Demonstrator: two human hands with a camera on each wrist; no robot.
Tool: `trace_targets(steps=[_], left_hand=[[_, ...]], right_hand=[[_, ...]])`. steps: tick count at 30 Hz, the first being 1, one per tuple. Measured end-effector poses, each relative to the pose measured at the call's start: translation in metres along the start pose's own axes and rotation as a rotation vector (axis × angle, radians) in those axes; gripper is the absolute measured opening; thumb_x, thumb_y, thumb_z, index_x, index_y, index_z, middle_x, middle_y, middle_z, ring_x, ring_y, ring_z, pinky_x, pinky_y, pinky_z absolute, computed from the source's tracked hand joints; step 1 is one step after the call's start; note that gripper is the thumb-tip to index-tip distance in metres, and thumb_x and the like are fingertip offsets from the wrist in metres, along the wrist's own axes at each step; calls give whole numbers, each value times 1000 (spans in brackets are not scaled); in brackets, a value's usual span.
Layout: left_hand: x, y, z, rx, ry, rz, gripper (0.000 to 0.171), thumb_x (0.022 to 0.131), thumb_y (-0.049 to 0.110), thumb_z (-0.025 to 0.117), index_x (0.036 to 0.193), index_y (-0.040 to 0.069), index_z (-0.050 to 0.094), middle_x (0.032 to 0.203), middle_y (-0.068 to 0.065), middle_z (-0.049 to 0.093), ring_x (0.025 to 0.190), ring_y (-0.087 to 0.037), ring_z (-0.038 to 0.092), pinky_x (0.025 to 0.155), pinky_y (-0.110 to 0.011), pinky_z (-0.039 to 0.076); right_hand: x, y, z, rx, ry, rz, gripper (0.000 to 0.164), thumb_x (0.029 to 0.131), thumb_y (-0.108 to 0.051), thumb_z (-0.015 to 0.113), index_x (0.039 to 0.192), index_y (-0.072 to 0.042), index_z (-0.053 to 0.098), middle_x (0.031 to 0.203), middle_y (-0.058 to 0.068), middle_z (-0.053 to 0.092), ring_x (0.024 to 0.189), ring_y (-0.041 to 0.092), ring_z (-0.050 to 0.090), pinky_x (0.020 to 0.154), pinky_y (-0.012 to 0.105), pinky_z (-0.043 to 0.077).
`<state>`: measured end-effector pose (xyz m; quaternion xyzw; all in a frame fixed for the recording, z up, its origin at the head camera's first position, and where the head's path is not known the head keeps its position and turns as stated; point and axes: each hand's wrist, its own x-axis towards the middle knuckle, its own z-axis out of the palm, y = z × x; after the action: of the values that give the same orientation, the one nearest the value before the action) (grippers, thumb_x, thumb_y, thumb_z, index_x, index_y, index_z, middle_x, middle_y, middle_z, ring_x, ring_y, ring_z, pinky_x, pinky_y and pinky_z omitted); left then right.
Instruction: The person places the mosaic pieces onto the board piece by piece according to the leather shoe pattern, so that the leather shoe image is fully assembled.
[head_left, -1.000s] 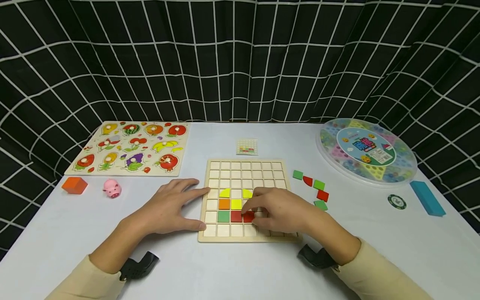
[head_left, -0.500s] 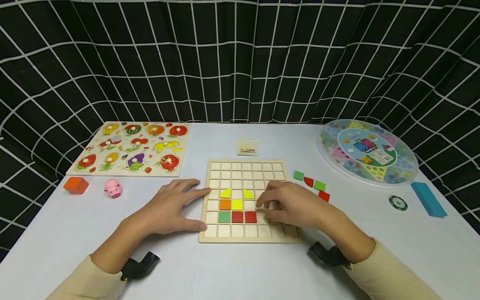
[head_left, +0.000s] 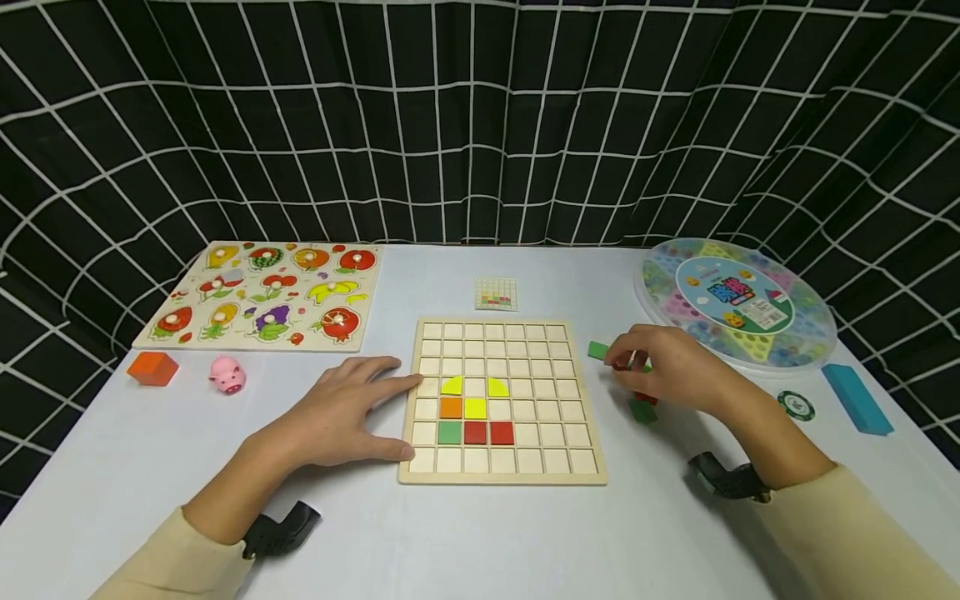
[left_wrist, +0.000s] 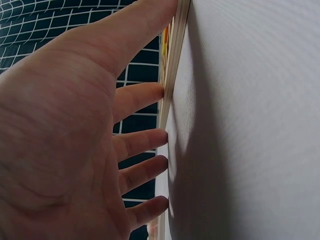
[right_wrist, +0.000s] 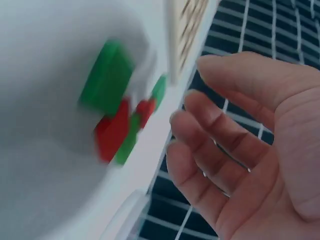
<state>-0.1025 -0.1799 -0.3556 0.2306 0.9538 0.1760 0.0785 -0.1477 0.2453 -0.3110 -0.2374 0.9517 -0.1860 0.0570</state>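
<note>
My left hand (head_left: 330, 417) lies spread at the left edge of a wooden grid board (head_left: 502, 480), thumb and index fingertips touching it. In the left wrist view, its fingers (left_wrist: 140, 137) are straight along the board's side. On the board sit two yellow rounded tiles (head_left: 498, 388), an orange square (head_left: 450, 407), a yellow square (head_left: 476, 408), a green square (head_left: 449, 432) and two red squares (head_left: 502, 433). Over several loose red and green tiles (head_left: 597, 350) hovers my right hand (head_left: 667, 367), fingers loosely bent. The right wrist view shows nothing between its fingertips, apart from a green tile (right_wrist: 107, 80).
A small pattern card (head_left: 497, 294) lies behind the board. Back left is a fruit puzzle (head_left: 300, 312), with an orange block (head_left: 153, 369) and pink pig (head_left: 227, 375) before it. To the right are a round bead case (head_left: 750, 354), a poker chip (head_left: 796, 406) and a blue block (head_left: 858, 400).
My right hand has left the second red square on the board and moved right, over the loose tiles. The left hand stays at the board's edge.
</note>
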Motion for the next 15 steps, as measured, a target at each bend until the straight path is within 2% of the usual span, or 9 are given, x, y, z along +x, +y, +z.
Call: trace_targets(steps=[7, 15], left_hand=[[0, 0, 0, -4, -4, 2, 88, 76, 67, 80, 153, 34, 52, 161, -8, 42, 148, -35, 35, 117, -62, 31], [0, 1, -1, -5, 0, 4, 88, 76, 66, 81, 153, 33, 52, 161, -8, 42, 148, -36, 35, 118, -63, 30]], right_hand=[[5, 26, -4, -34, -37, 128, 24, 86, -13, 79, 108, -5, 76, 94, 5, 71, 81, 18, 60, 63, 29, 51], [9, 31, -3, -93, -83, 142, 22, 84, -16, 81, 103, -5, 77, 85, 0, 67, 77, 18, 55, 65, 31, 49]])
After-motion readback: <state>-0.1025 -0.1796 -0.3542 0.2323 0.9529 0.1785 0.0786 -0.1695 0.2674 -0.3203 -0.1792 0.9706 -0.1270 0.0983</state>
